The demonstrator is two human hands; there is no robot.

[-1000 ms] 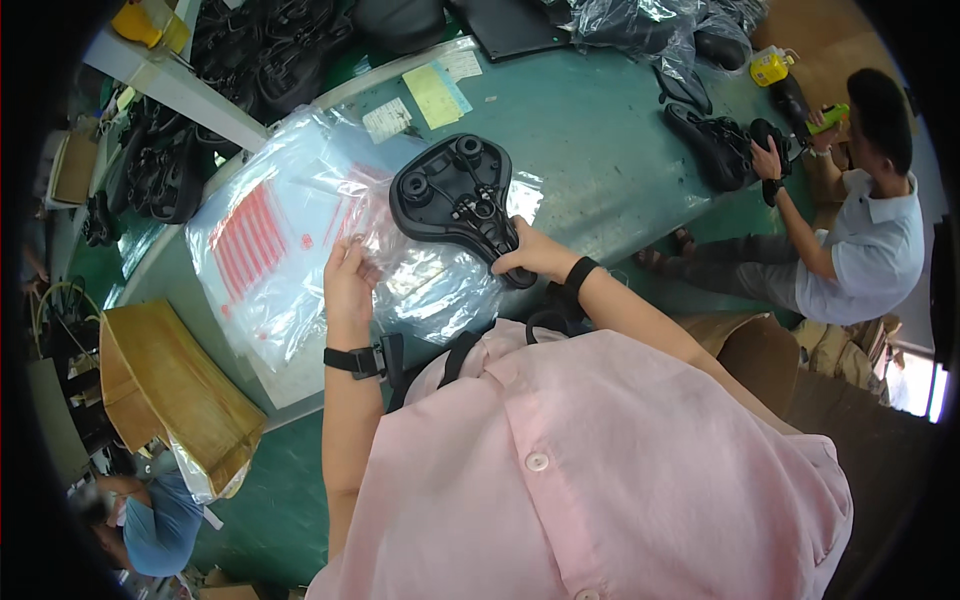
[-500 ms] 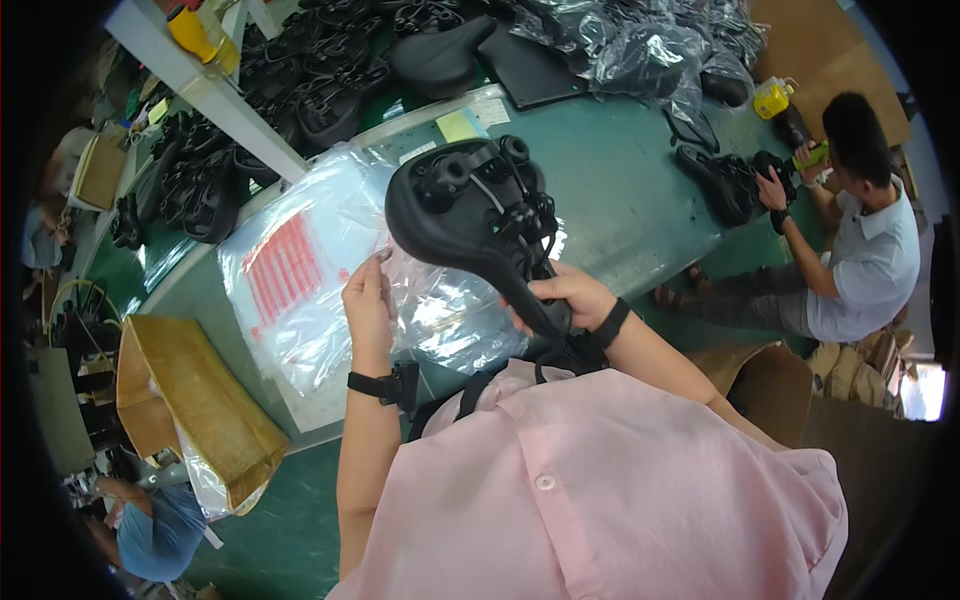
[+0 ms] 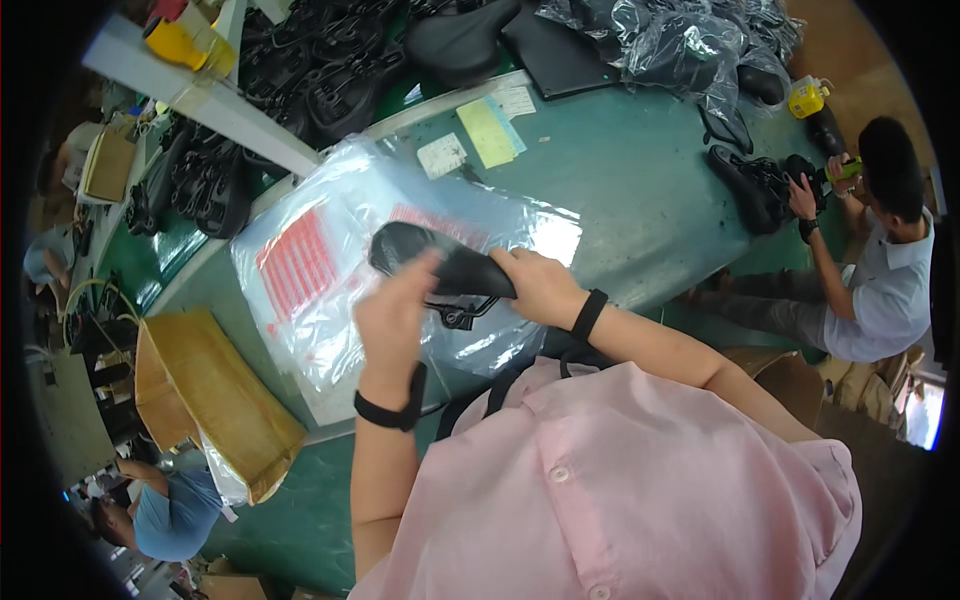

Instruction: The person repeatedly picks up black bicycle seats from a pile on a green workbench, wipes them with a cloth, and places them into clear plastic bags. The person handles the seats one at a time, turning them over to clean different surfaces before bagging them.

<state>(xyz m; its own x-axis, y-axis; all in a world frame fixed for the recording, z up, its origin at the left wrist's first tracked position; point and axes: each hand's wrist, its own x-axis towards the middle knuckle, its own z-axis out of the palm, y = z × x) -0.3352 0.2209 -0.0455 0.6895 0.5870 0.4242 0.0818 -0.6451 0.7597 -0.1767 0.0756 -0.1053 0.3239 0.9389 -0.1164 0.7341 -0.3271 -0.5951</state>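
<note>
My right hand (image 3: pixel 541 286) grips the narrow nose of a black bicycle saddle (image 3: pixel 468 270). The saddle is held over the bench with its smooth top partly turned up, and its metal rails and clamp show below the near edge. My left hand (image 3: pixel 392 315) is raised at the saddle's wide end, in front of part of it. Motion smears its fingers, so whether they hold anything is unclear. Under the saddle lies a stack of clear plastic bags (image 3: pixel 345 200) with red print, spread on the green bench (image 3: pixel 640 190).
Many black saddles (image 3: pixel 350 90) are heaped behind a white post (image 3: pixel 215 105). Plastic-wrapped saddles (image 3: pixel 690 50) lie at the far right. Yellow and white paper slips (image 3: pixel 487 135) rest on the bench. A cardboard box (image 3: pixel 215 390) stands at left. At right, a co-worker (image 3: pixel 870 260) handles a saddle.
The saddle has been lowered and turned from underside showing to top showing. My left hand has moved up and right to its wide end. My right hand still holds the nose.
</note>
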